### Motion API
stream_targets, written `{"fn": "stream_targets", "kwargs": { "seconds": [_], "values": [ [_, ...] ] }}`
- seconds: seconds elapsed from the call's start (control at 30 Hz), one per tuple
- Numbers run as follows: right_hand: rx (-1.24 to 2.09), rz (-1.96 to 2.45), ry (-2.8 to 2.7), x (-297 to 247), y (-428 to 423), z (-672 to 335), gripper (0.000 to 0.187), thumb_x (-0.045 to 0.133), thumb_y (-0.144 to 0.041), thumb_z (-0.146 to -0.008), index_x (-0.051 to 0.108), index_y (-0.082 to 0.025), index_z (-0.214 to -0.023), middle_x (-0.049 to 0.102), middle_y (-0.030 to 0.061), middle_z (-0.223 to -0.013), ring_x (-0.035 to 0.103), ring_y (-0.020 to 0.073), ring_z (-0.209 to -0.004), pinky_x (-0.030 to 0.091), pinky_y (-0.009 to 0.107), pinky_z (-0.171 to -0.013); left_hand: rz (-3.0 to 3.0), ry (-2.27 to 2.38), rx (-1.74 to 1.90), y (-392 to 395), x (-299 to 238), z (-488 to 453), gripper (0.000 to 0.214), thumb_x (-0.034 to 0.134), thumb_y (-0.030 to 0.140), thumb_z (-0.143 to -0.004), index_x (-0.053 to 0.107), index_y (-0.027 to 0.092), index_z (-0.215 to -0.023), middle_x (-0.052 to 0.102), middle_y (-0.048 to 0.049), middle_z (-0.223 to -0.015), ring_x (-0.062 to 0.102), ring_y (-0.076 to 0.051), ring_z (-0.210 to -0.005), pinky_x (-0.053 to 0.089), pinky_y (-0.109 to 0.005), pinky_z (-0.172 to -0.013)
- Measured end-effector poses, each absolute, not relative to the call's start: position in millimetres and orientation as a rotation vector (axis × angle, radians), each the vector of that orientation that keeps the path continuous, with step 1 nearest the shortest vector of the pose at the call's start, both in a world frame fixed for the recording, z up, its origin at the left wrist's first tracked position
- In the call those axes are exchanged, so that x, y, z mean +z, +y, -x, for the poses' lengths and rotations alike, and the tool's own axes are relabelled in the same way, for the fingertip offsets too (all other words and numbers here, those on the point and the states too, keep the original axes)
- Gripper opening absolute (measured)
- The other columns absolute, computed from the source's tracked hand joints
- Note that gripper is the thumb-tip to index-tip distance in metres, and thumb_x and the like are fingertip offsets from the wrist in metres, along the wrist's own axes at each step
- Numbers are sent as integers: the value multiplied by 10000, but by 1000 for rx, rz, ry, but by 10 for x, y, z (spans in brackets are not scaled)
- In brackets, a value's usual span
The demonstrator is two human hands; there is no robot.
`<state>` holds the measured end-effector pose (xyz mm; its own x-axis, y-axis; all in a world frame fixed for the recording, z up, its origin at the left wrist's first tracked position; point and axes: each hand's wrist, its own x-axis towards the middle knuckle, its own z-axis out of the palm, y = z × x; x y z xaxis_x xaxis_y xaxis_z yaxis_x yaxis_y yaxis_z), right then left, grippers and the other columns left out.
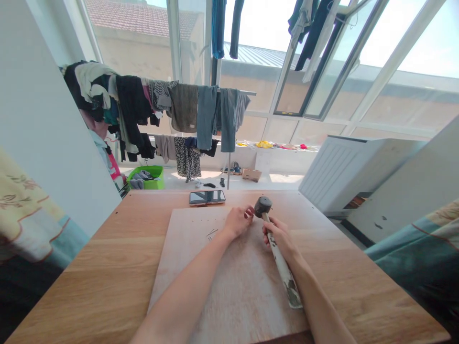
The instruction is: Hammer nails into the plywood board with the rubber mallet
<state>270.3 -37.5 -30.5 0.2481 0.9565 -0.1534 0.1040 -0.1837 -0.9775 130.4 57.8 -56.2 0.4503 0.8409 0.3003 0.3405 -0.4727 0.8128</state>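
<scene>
My right hand [279, 237] is wrapped round the worn, pale handle of a mallet [283, 267], close below its dark rounded head. The head is just above the far right part of a pale wooden board [222, 296]. Beside it, my left hand [239, 220] rests at the board's far edge with thumb and fingers curled together in a pinch. Whatever sits between those fingertips is too small to make out. Several loose nails [212, 233] lie on the board left of my left wrist. A row of small dark points [201, 220] runs along the board's far side.
The board lies on a wooden table [118, 248]. A phone [207, 197] lies beyond the board's far edge. Behind the table are a drying rack with clothes [184, 107], a green basket [158, 179] and a cardboard box [251, 175]. Curtains [423, 248] hang at both sides.
</scene>
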Motion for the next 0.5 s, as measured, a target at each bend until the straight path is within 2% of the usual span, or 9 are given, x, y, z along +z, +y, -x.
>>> {"fn": "stream_targets", "kwargs": {
  "seconds": [0.1,0.2,0.4,0.5],
  "values": [
    [1071,1433,-1032,-241,-402,-2665,262,625,-436,-869,590,-190,-948,556,-82,-647,530,88,-422,419,220,-375,-2003,1002,952,567,-533,-1304,246,633,76,-791,698,193,-997,766,-23,-838,683,-152,-735,544,-252,-751],
    [1053,1370,-1035,-182,-430,-2644,325,654,-479,-746,571,-208,-907,548,-88,-626,503,95,-375,384,240,-333,-1985,1010,965,565,-521,-1306,297,653,70,-788,672,174,-1066,773,-40,-847,696,-156,-749,545,-261,-769],
    [1036,1351,-1051,-145,-465,-2626,355,649,-489,-740,593,-202,-940,542,-87,-589,482,87,-337,352,218,-304,-1972,1017,983,583,-557,-1314,299,665,91,-786,658,180,-1071,768,-28,-843,699,-150,-737,553,-256,-734],
    [1035,1353,-1080,-163,-465,-2611,312,651,-482,-745,590,-201,-866,533,-86,-565,476,84,-320,351,209,-288,-1974,1013,987,588,-566,-1317,289,661,94,-782,664,189,-1056,766,-21,-836,702,-150,-734,557,-257,-727]
  ]
}}
